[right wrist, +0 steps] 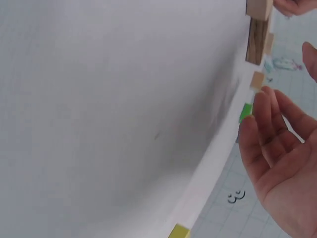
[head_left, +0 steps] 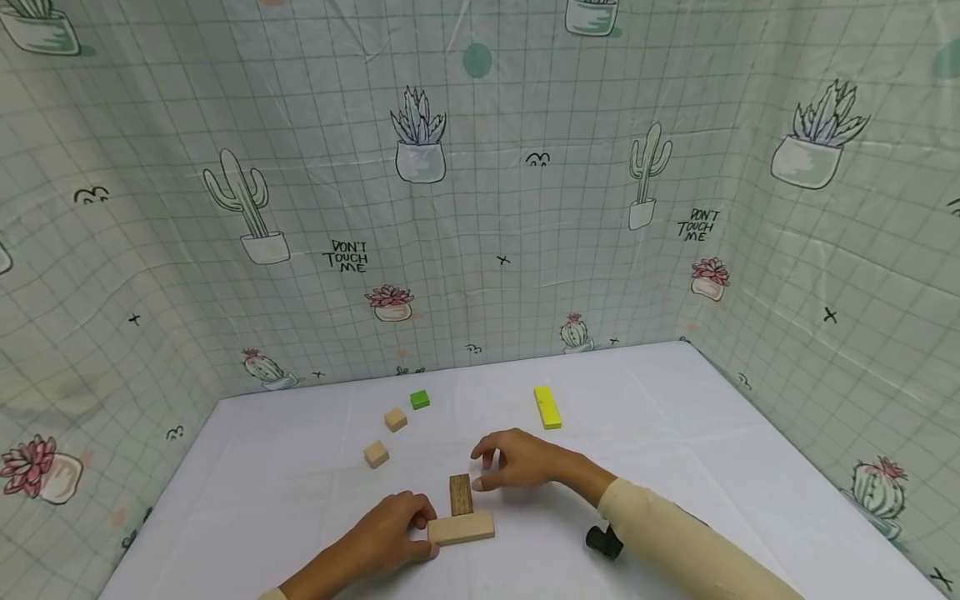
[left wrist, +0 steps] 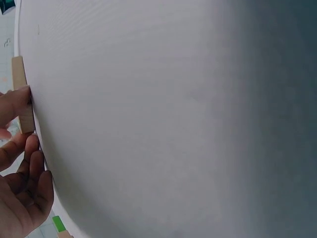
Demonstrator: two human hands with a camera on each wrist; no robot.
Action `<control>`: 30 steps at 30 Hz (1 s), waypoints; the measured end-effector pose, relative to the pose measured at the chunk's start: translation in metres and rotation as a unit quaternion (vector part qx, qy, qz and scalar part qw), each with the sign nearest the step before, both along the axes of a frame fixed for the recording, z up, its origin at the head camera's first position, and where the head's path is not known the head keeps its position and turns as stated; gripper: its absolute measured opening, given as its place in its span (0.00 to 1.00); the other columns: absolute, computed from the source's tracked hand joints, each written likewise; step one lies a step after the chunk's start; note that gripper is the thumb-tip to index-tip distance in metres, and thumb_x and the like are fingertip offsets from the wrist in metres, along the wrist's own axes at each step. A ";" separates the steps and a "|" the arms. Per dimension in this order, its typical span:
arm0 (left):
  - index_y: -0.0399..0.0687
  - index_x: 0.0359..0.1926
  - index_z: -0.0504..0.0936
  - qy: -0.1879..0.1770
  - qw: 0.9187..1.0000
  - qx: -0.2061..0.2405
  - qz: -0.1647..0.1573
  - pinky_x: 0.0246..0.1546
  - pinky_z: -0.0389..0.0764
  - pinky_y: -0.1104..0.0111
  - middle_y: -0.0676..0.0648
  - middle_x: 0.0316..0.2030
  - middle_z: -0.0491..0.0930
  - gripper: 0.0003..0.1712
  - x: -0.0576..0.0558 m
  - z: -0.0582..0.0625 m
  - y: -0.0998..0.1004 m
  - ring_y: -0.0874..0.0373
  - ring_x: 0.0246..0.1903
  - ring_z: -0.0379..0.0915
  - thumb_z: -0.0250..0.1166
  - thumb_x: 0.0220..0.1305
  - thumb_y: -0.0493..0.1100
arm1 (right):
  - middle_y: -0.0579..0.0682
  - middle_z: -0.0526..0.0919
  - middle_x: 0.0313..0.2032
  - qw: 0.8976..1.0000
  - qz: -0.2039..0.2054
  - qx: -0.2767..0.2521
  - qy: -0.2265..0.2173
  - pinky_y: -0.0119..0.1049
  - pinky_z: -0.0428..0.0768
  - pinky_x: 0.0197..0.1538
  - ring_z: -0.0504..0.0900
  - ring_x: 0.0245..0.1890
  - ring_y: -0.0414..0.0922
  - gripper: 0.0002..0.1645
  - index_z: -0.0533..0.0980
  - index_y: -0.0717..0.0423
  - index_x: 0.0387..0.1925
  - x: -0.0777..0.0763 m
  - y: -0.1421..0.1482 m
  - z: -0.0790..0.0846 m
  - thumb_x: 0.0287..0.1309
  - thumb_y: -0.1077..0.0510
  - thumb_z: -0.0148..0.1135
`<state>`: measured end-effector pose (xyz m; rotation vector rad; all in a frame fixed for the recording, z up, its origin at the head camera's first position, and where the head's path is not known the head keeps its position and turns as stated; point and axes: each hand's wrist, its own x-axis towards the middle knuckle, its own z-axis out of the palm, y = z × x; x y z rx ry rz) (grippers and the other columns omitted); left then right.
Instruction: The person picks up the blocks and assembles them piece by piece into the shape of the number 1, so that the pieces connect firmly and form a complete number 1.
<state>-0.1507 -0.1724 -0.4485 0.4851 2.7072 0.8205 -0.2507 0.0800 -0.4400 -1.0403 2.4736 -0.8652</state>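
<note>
A plain light wooden block (head_left: 461,528) lies lengthwise on the white table. At its left end my left hand (head_left: 386,533) pinches it between thumb and fingers; the left wrist view shows the thumb (left wrist: 17,101) across the block. Behind it a dark, grained wooden block (head_left: 461,494) points away from me, its near end against the light one. My right hand (head_left: 521,460) hovers just right of the dark block, holding nothing, thumb tip close to its side. In the right wrist view the fingers (right wrist: 270,119) are bent loosely and apart from the blocks.
Two small wooden cubes (head_left: 377,454) and a green block (head_left: 420,399) sit at the back left. A yellow block (head_left: 547,407) lies farther back, right of centre. A black cylindrical object (head_left: 603,542) is beside the right sleeve. Patterned cloth (head_left: 480,208) walls off the table's back and sides.
</note>
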 end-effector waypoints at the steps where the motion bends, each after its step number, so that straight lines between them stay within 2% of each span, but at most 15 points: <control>1: 0.48 0.39 0.81 -0.002 1.000 -0.001 0.002 0.36 0.72 0.68 0.54 0.32 0.73 0.16 0.000 0.000 0.000 0.62 0.33 0.66 0.77 0.54 0.46 | 0.40 0.81 0.38 1.000 -0.001 -0.009 -0.007 0.29 0.77 0.37 0.77 0.32 0.36 0.28 0.79 0.55 0.55 -0.002 0.002 0.000 0.58 0.45 0.72; 5: 0.47 0.40 0.81 -0.006 1.000 -0.001 0.007 0.36 0.72 0.67 0.54 0.32 0.73 0.16 -0.001 0.000 0.001 0.62 0.33 0.66 0.77 0.54 0.46 | 0.40 0.80 0.37 0.999 -0.013 -0.034 -0.013 0.31 0.78 0.37 0.78 0.32 0.38 0.27 0.79 0.56 0.55 -0.007 0.013 0.003 0.59 0.45 0.70; 16: 0.47 0.39 0.81 0.011 1.000 0.008 -0.006 0.35 0.71 0.69 0.55 0.32 0.73 0.17 0.001 -0.001 -0.001 0.63 0.32 0.65 0.77 0.54 0.46 | 0.44 0.81 0.40 0.997 -0.039 -0.070 0.021 0.33 0.78 0.39 0.78 0.35 0.41 0.28 0.79 0.60 0.54 -0.023 0.048 0.012 0.61 0.44 0.68; 30: 0.47 0.39 0.81 0.008 1.000 0.007 -0.003 0.35 0.71 0.69 0.55 0.31 0.72 0.16 0.001 0.000 0.000 0.63 0.32 0.65 0.78 0.53 0.46 | 0.45 0.81 0.40 0.991 -0.092 -0.088 0.031 0.33 0.78 0.41 0.79 0.37 0.42 0.29 0.79 0.59 0.55 -0.049 0.090 0.016 0.60 0.44 0.69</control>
